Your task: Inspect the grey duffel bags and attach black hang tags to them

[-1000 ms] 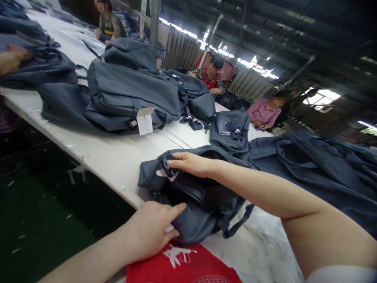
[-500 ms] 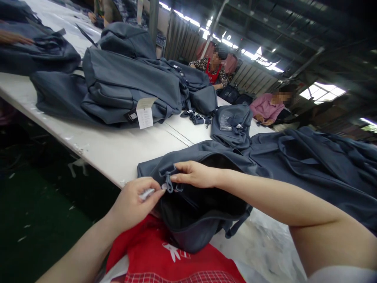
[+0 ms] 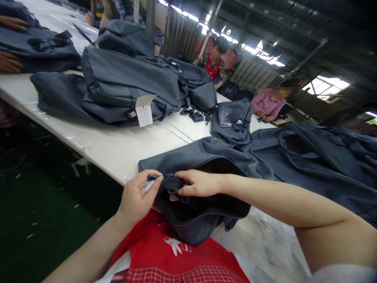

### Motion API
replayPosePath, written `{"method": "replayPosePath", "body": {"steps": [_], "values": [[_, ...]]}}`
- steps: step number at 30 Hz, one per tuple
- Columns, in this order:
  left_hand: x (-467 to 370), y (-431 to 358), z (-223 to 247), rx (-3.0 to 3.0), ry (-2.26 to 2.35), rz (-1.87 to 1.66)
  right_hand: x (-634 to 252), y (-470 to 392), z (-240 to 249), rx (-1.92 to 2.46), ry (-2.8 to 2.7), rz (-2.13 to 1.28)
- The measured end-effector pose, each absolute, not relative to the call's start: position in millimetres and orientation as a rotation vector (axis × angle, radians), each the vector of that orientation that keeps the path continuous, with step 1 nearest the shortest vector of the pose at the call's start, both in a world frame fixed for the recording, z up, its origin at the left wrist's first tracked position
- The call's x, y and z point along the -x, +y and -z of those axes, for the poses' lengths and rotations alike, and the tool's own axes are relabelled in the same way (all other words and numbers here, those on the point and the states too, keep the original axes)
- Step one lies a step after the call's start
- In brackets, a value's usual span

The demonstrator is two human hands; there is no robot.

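Note:
An unzipped dark blue bag (image 3: 194, 236) lies before me against my red apron, its dark mouth gaping toward me. Over the left end of that mouth, both hands pinch a dark blue strap with a buckle (image 3: 172, 182). My left hand (image 3: 141, 192) is closed on the strap's left end, and something small and white shows inside its fingers. From the right, my right hand (image 3: 196, 182) reaches across the opening, thumb and fingers closed on the strap's other side. The fingertips partly cover the strap and its fittings.
More dark blue bags (image 3: 129, 82) are heaped on the white table (image 3: 118, 145), one with a paper tag (image 3: 144, 111). Bundled straps (image 3: 196, 114) lie mid-table. A wrapped bag (image 3: 231, 120) and further bags (image 3: 312, 157) stand to the right. Co-workers sit beyond; another person's hands (image 3: 10, 63) rest at far left.
My left hand has risen slightly and now grips the strap, which hides the dangling cord loop seen before. My right hand has dipped a little. At far left, a second hand of another person has appeared.

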State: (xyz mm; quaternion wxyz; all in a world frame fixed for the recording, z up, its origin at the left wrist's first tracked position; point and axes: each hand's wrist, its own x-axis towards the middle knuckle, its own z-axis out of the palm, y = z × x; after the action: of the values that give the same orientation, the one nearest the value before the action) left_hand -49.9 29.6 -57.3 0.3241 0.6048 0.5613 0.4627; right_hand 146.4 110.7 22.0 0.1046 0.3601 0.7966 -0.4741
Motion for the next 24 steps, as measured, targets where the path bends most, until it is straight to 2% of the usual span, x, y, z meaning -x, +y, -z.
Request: {"method": "replayPosePath", "body": {"steps": [2,4,8,11,16,21,24], "values": [[54.0,31.9,58.8,-1.197,1.290,-1.077,-146.4,111.9,-30.2,-0.944,2.331,1.355],[57.0,32.3,62.1,-0.954,1.116,-0.981,-144.8,112.3,-32.8,-0.819,2.318,1.453],[57.5,28.8,66.9,-0.880,1.041,-0.963,-134.7,107.4,-18.6,-0.856,2.294,1.767],[58.6,28.5,65.9,-1.023,1.142,-0.999,-125.1,100.4,-3.8,-1.031,2.360,1.654],[78.7,32.5,72.0,-1.247,1.573,-1.254,-119.0,98.1,3.3,-1.127,2.398,1.444],[92.0,20.4,105.9,-1.351,1.642,-0.961,-120.9,106.9,3.4,-1.132,2.549,1.189],[81.8,7.9,125.9,-1.276,1.646,-0.902,-120.1,107.0,2.1,-1.067,2.590,1.083]]}}
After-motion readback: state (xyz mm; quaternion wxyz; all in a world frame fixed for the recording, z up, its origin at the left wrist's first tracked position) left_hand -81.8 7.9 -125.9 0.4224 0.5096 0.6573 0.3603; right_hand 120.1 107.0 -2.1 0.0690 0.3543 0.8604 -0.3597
